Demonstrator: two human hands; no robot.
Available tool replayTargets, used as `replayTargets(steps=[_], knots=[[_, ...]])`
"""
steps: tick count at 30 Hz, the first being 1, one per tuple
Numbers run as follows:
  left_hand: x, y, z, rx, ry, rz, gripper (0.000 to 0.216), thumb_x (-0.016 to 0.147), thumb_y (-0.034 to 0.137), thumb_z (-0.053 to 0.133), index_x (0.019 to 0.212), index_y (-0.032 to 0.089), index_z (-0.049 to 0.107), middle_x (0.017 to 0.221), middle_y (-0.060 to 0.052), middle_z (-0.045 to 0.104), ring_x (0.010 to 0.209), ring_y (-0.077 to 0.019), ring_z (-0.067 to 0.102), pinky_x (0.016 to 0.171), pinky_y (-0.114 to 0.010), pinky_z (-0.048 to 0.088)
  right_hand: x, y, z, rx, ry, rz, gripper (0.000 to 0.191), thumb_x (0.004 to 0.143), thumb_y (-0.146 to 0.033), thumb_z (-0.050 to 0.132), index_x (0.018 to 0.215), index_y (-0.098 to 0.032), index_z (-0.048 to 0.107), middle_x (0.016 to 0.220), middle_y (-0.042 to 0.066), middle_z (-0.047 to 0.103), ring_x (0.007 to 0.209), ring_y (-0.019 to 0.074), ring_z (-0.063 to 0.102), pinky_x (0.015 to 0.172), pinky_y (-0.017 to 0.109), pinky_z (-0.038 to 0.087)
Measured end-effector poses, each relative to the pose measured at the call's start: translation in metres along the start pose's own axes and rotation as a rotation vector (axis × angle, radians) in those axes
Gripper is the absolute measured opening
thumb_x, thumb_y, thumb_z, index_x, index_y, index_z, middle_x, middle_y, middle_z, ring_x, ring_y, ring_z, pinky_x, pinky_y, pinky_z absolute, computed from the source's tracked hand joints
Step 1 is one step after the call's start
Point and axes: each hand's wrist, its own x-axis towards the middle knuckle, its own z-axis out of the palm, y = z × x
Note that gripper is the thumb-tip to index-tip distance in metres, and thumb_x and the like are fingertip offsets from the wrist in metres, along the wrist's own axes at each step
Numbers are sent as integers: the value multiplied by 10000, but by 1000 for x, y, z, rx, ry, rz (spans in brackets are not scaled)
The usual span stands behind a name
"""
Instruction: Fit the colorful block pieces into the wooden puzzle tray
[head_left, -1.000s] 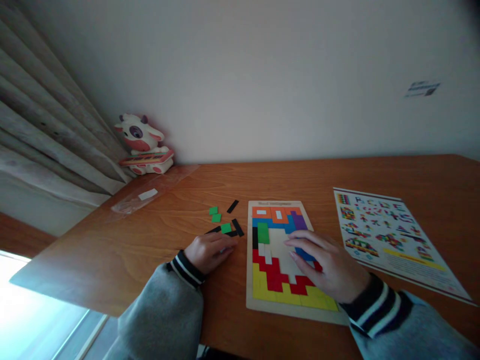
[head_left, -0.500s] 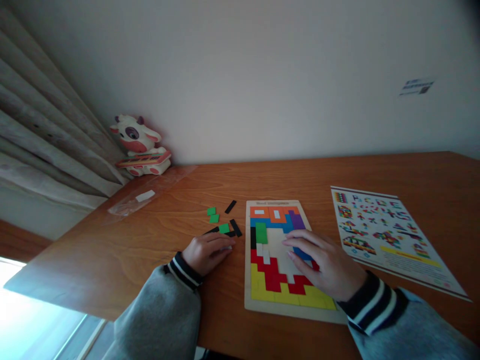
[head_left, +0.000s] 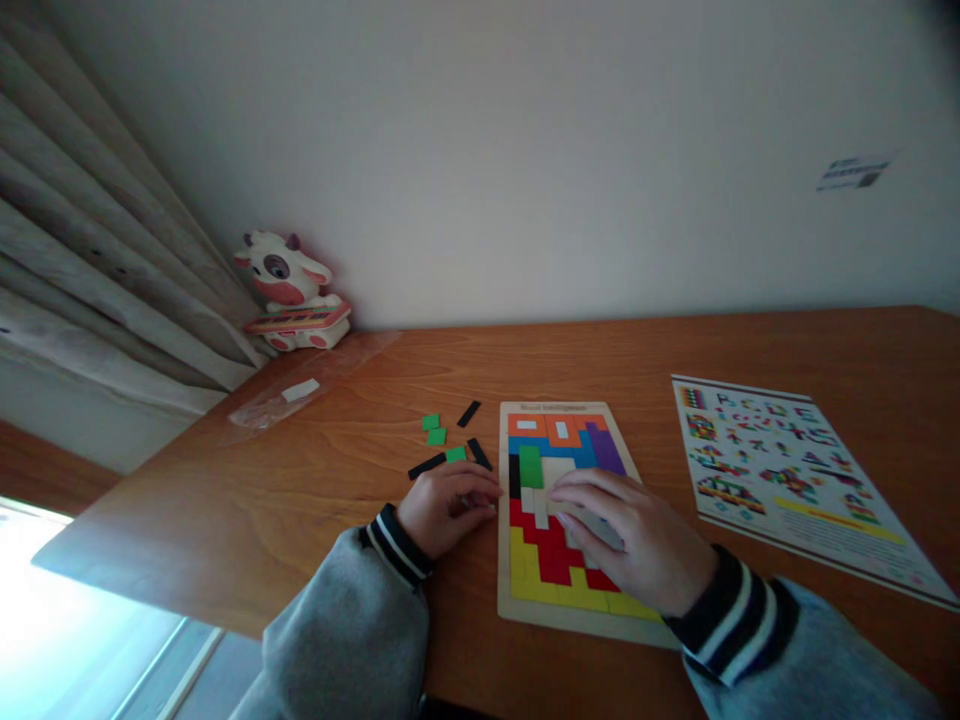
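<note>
A wooden puzzle board (head_left: 508,590) lies on the brown table, partly filled with orange, blue, purple, green, black, red and yellow pieces. My right hand (head_left: 626,535) rests palm down on the middle of the board, fingers stretched toward the left over the bare patch. My left hand (head_left: 448,505) lies curled on the table against the board's left edge; whether it holds anything I cannot make out. Just beyond it lie loose green pieces (head_left: 436,436) and black pieces (head_left: 426,465).
A printed sheet of coloured patterns (head_left: 780,465) lies to the right of the board. A cow toy (head_left: 289,290) stands at the back left by the curtain (head_left: 90,260). A clear plastic bag (head_left: 300,395) lies near it. The table's near edge runs diagonally at left.
My right hand has slid left across the board and now covers the blue piece it was beside. My left hand has shifted slightly right, up to the board's edge.
</note>
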Motion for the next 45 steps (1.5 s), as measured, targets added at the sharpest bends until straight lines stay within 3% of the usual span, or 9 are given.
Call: replayTargets(steps=[3, 8, 11, 13, 17, 21, 29, 37, 45], knots=[[5, 12, 8, -148, 111, -75, 125, 798, 219, 729, 906, 157, 720, 1078, -92, 631, 843, -150, 663, 736, -292, 621, -1, -6, 6, 83, -3, 6, 174, 896, -182, 557, 1046, -218, 636, 1013, 56, 706, 931, 196, 669, 843, 382, 553], [15, 34, 33, -455, 228, -208, 255, 682, 290, 834, 823, 135, 688, 1048, -86, 567, 905, -182, 643, 656, -277, 633, -1, -19, 15, 199, 56, 34, 289, 825, -174, 662, 1106, -204, 602, 1015, 58, 727, 898, 184, 690, 808, 329, 569], [19, 39, 42, -497, 239, -188, 276, 694, 325, 827, 821, 135, 673, 1022, -86, 565, 914, -189, 642, 644, -278, 630, 0, -20, 10, 273, 100, 73, 167, 858, -181, 625, 1021, -218, 625, 910, 22, 740, 786, 145, 700, 727, 265, 571], [21, 38, 42, -384, 223, -95, 229, 762, 327, 776, 857, 142, 679, 1024, -91, 582, 884, -177, 647, 673, -294, 626, 0, -14, 3, 283, 116, 108, 105, 880, -208, 599, 972, -233, 643, 878, 8, 745, 755, 135, 703, 697, 245, 568], [21, 27, 35, 169, 185, 151, 106, 883, 249, 636, 926, 170, 693, 1022, -91, 654, 922, -194, 638, 833, -382, 579, -5, 11, -10, 190, 214, 280, 124, 884, -304, 587, 966, -247, 661, 816, 11, 748, 692, 152, 706, 639, 258, 572], [17, 18, 32, 474, 80, 271, 154, 916, 236, 557, 972, 178, 689, 1031, -88, 691, 915, -196, 644, 820, -368, 573, -11, 26, -8, 151, 244, 408, 165, 876, -344, 585, 988, -242, 650, 825, 24, 753, 710, 172, 716, 616, 271, 574], [15, 26, 35, 585, 19, 333, 220, 936, 284, 523, 1063, 183, 671, 1092, -76, 713, 952, -212, 658, 792, -368, 567, 0, 14, 9, 78, 131, 405, 104, 854, -285, 607, 902, -231, 682, 803, 22, 759, 694, 178, 721, 633, 287, 580], [10, 19, 34, 557, 17, 320, 190, 931, 267, 531, 1010, 185, 683, 1091, -46, 717, 961, -202, 663, 819, -353, 555, 6, 8, 25, 44, 39, 343, 143, 864, -213, 606, 970, -223, 701, 897, 27, 762, 774, 184, 718, 732, 317, 579], [10, 20, 34, 558, 18, 318, 194, 932, 272, 524, 991, 180, 684, 1065, -52, 719, 957, -198, 666, 833, -353, 559, 5, 8, 31, -144, 72, 205, 175, 909, -265, 563, 957, -226, 727, 902, 53, 702, 815, 201, 677, 768, 335, 564]])
